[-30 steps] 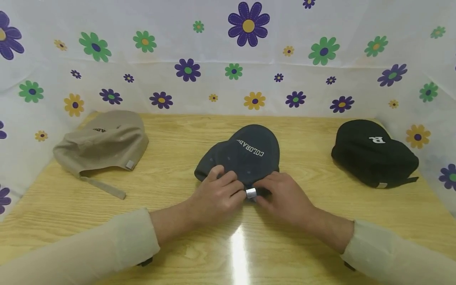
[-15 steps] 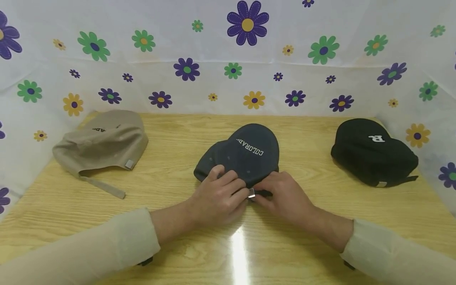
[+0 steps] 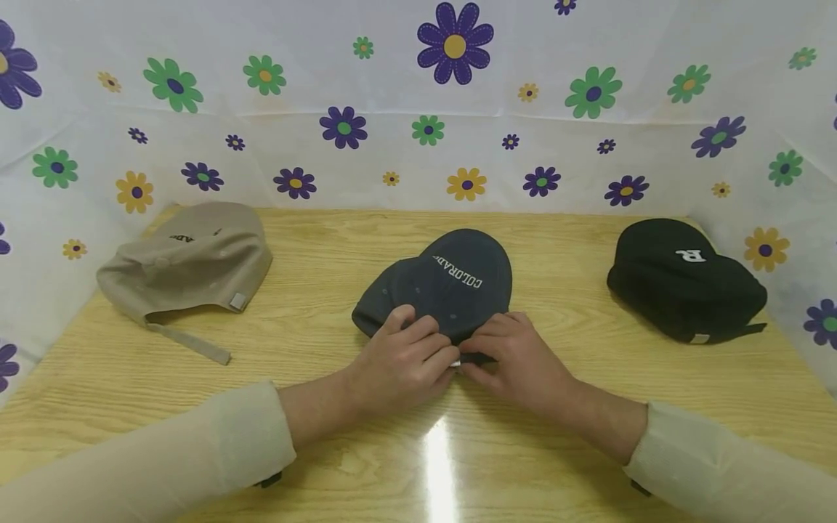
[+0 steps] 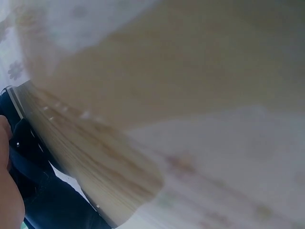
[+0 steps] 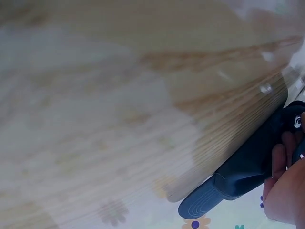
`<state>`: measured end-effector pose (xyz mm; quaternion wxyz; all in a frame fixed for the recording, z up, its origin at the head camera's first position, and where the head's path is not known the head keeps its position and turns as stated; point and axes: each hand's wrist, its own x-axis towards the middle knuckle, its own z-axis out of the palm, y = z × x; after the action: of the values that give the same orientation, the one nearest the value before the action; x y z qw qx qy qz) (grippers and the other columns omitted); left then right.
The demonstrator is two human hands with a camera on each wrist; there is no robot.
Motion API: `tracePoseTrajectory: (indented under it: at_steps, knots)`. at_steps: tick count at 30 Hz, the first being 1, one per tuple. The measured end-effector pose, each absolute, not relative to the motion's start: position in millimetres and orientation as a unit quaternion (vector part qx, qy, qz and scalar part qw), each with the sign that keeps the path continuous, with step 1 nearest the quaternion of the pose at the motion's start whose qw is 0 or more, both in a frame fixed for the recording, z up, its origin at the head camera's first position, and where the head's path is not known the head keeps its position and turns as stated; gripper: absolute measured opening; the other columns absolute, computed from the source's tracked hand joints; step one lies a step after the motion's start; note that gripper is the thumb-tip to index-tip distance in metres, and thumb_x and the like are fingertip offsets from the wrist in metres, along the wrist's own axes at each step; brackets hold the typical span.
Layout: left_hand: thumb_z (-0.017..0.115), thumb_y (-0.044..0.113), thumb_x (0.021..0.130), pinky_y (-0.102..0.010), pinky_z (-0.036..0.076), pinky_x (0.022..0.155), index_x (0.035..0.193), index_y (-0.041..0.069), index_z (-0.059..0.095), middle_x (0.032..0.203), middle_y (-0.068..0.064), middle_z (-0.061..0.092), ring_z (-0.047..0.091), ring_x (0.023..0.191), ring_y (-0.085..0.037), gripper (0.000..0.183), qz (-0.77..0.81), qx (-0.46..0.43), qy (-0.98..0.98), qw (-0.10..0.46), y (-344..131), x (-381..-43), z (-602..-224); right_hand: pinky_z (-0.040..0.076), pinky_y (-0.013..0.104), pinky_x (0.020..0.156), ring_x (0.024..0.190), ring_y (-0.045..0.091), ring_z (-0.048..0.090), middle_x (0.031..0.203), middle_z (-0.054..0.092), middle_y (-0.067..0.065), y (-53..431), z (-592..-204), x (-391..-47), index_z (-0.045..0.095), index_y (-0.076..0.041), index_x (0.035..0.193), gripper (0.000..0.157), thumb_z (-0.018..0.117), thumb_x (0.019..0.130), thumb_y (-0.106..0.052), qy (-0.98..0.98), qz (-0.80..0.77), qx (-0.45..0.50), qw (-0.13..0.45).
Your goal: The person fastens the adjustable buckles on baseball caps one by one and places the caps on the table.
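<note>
A dark navy baseball cap (image 3: 467, 261) with pale COLORADO lettering lies mid-table, its back opening facing me. My left hand (image 3: 407, 363) grips the near left edge beside the metal buckle (image 3: 455, 364), now mostly covered by the fingers. Close against it, my right hand (image 3: 523, 363) pinches the dark strap (image 3: 480, 358) at the buckle. How far the strap runs through the buckle is hidden. In the left wrist view, part of the cap (image 4: 57, 200) shows at lower left. The right wrist view catches the cap's brim (image 5: 200, 199) beside the right fingers.
A beige cap (image 3: 209, 265) rests at the table's left, its loose strap (image 3: 192, 344) stretched toward me. At the right sits a black cap (image 3: 680, 290) with a white R. Behind the wooden table (image 3: 327, 240) hangs a white flowered cloth (image 3: 392, 80).
My left fingers have come over the buckle, which was plainly visible before. My right fingertips have closed in toward it along the strap. The navy cap has shifted very slightly left.
</note>
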<state>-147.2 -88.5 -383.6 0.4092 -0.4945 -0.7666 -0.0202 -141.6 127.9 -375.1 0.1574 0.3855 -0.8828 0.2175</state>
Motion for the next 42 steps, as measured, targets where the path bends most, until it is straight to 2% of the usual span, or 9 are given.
tracePoseTrajectory:
  at_steps: [3,7,10,17,25,35,42]
  knots:
    - [0.071,0.023,0.083,-0.041,0.039,0.083,0.086,0.015,0.072,0.078,0.005,0.07,0.059,0.078,-0.017,0.008,-0.025,-0.492,-0.767,0.41,-88.3,-147.9,-383.8,0.047,0.036,0.081,0.093,0.014,0.063,0.092,0.073,-0.004,128.4,-375.1,-141.7,0.076,-0.013,0.093,0.023,0.087,0.076,-0.024,-0.881,0.211,0.391,0.165]
    - [0.069,0.02,0.083,-0.041,0.041,0.083,0.085,0.015,0.072,0.078,0.004,0.069,0.059,0.078,-0.017,0.007,-0.031,-0.493,-0.768,0.408,-88.3,-148.7,-384.2,0.045,0.038,0.084,0.093,0.015,0.062,0.093,0.072,-0.004,129.0,-375.2,-141.5,0.075,-0.013,0.092,0.022,0.084,0.077,-0.026,-0.878,0.18,0.402,0.187]
    - [0.067,0.018,0.083,-0.037,0.044,0.083,0.086,0.014,0.073,0.078,0.004,0.069,0.059,0.077,-0.017,0.007,-0.036,-0.5,-0.765,0.404,-88.2,-149.0,-384.3,0.045,0.039,0.086,0.093,0.016,0.061,0.093,0.071,-0.003,129.0,-375.8,-141.1,0.075,-0.014,0.092,0.02,0.082,0.079,-0.027,-0.874,0.165,0.412,0.199]
    - [0.062,0.014,0.086,-0.03,0.049,0.079,0.085,0.011,0.071,0.078,0.001,0.066,0.057,0.076,-0.017,0.009,-0.052,-0.517,-0.761,0.389,-86.4,-149.4,-383.9,0.047,0.036,0.08,0.091,0.019,0.061,0.092,0.069,-0.001,129.3,-377.6,-140.6,0.074,-0.012,0.091,0.016,0.079,0.08,-0.023,-0.864,0.147,0.428,0.22]
    - [0.067,0.013,0.083,-0.029,0.051,0.081,0.086,0.011,0.071,0.079,0.001,0.067,0.057,0.078,-0.017,0.005,-0.069,-0.521,-0.768,0.366,-87.6,-149.1,-383.3,0.046,0.039,0.083,0.087,0.019,0.058,0.087,0.067,-0.001,128.3,-376.6,-140.6,0.075,-0.013,0.089,0.015,0.077,0.081,-0.026,-0.863,0.121,0.427,0.239]
    - [0.068,0.013,0.082,-0.03,0.051,0.083,0.087,0.01,0.071,0.08,0.001,0.067,0.058,0.079,-0.017,0.006,-0.075,-0.521,-0.772,0.356,-87.8,-149.4,-383.6,0.041,0.032,0.071,0.079,0.018,0.046,0.082,0.057,0.0,128.0,-376.9,-141.8,0.075,-0.011,0.085,0.012,0.077,0.08,-0.023,-0.853,0.12,0.442,0.25]
    - [0.068,0.013,0.082,-0.03,0.051,0.082,0.087,0.01,0.07,0.08,0.001,0.066,0.058,0.078,-0.017,0.006,-0.079,-0.523,-0.77,0.358,-87.2,-149.5,-382.6,0.042,0.032,0.071,0.08,0.018,0.049,0.082,0.06,-0.001,128.5,-377.4,-142.2,0.075,-0.012,0.085,0.012,0.076,0.082,-0.024,-0.854,0.119,0.442,0.247]
